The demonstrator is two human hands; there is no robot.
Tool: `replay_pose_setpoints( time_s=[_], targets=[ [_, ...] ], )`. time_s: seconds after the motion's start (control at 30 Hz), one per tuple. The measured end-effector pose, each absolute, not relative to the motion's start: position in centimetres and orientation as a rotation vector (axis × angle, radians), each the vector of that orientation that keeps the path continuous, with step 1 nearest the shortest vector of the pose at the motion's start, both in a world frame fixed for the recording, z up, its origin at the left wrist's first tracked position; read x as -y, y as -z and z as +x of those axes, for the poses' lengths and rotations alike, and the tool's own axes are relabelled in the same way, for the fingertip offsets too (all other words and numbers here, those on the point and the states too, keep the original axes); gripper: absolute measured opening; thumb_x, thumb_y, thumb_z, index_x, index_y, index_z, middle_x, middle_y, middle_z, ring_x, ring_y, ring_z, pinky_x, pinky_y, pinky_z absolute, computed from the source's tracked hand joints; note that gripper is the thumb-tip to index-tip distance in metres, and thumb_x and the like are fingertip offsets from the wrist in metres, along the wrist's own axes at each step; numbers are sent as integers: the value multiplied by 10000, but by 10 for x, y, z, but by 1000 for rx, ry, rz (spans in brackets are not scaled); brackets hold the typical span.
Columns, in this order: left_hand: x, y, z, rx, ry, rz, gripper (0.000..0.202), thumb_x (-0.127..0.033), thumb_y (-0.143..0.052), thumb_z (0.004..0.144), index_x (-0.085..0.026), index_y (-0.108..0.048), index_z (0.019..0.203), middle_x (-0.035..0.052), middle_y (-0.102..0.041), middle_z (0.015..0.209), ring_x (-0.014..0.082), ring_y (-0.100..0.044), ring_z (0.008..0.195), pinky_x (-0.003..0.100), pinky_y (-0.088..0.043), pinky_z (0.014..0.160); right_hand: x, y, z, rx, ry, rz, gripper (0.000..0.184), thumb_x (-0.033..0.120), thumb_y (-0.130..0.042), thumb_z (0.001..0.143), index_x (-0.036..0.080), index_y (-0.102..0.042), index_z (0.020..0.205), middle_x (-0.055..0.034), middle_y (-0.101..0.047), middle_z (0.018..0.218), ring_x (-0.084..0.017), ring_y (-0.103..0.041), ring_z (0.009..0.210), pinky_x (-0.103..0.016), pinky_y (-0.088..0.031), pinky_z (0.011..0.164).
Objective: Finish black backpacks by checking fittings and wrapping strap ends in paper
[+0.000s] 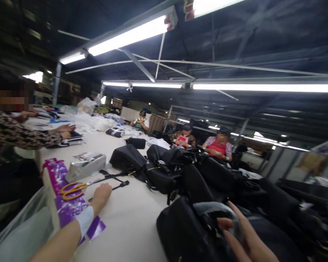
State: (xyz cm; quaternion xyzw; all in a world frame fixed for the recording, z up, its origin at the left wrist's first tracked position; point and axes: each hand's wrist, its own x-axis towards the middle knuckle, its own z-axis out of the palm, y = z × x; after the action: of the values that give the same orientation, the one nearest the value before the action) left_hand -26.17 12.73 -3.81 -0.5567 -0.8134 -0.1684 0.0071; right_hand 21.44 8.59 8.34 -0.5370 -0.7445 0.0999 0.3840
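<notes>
My left hand (102,197) is closed over the white table, fingers curled around a black strap (120,185) whose end sticks out to the right. A pale band (85,221) circles that wrist. Just left of it lie orange-handled scissors (73,190), blades pointing right. At the lower right, my right hand (244,233) grips the handle (217,208) of a black handbag (180,229); a translucent wrap covers the handle. The bag stands at the front of a heap of similar black bags (164,174). Part of my right fingers is hidden by the handle.
A tape dispenser (86,166) and purple plastic sheets (58,178) lie along the left table edge. At left, a person in a patterned sleeve (30,131) handles striped items. More people sit beyond the bags. Clear plastic bags (98,122) are piled at the back.
</notes>
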Motion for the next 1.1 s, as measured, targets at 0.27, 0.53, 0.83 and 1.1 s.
replay_pose_setpoints(
  time_s=[0.27,0.53,0.83,1.1],
  targets=[
    [-93,-14,-225,2774,1397,-1959,240,-127,-392,721,-137,-591,856,-22,-445,609,163,-520,597,257,-415,552,-60,-99,191,1661,-1015,-1180,1052,627,-668,711,136,-207,1520,-71,-671,990,-228,-648,869,-365,-519,887],
    [-7,-65,-135,2231,3088,-2564,458,-176,-527,475,-113,-686,899,-48,-429,551,57,-294,422,171,-221,352,-54,-102,179,1462,-997,-1073,859,563,-695,739,272,-357,1473,-66,-616,1142,-177,-606,748,-366,-524,738],
    [19,-104,-64,1623,3244,-2789,517,-98,-562,548,-166,-733,1031,-18,-546,592,58,-413,418,163,-334,363,-40,-102,178,1734,-939,-948,209,267,-547,706,188,-733,651,-82,-689,925,-204,-589,784,-324,-458,702],
    [9,-73,-25,1384,3099,-3253,598,-89,-520,474,-193,-738,1021,-20,-587,524,66,-425,388,167,-286,413,-21,-129,185,1970,-922,-1034,482,217,-493,699,241,-753,1105,-27,-733,1017,-257,-629,982,-357,-449,891]
  ],
)
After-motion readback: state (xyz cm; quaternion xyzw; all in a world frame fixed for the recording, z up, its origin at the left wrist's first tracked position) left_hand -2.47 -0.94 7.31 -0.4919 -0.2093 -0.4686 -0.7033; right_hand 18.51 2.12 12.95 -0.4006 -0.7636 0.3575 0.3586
